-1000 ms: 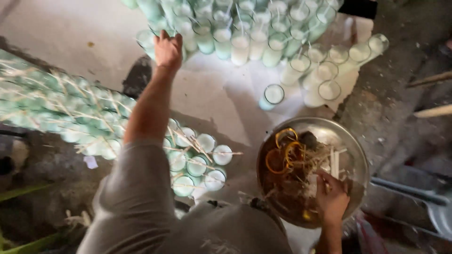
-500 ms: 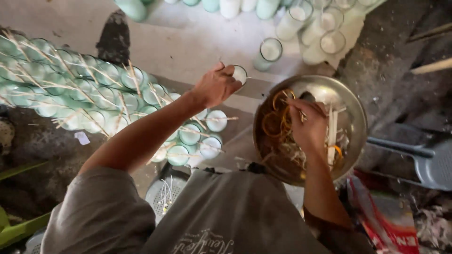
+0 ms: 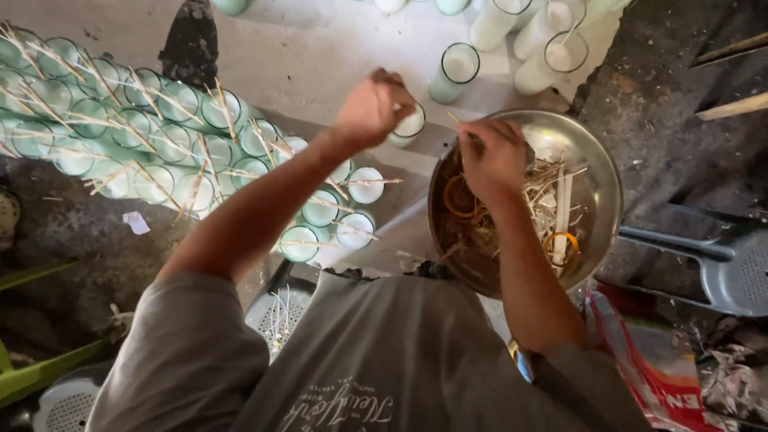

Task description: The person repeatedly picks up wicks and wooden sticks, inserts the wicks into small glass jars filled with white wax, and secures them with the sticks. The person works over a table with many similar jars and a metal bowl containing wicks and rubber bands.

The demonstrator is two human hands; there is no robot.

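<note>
My left hand (image 3: 370, 106) is closed around a small glass of white wax (image 3: 410, 126), held just left of a round metal bowl (image 3: 596, 164). My right hand (image 3: 492, 156) hovers over the bowl's left side, pinching a thin wooden stick (image 3: 454, 118) that points toward the glass. The bowl holds loose sticks, white wicks and orange rings. Both hands are close together, almost touching.
Several wax-filled glasses with sticks laid across their rims (image 3: 160, 152) crowd the left of the pale sheet. More glasses without sticks (image 3: 460, 68) stand at the top. A grey plastic chair (image 3: 720, 264) sits at the right and a white perforated basket (image 3: 280, 312) lies below my arm.
My left hand pulled back from the far glasses, bringing one glass next to the bowl. My right hand rose out of the bowl's contents with a stick and met the glass.
</note>
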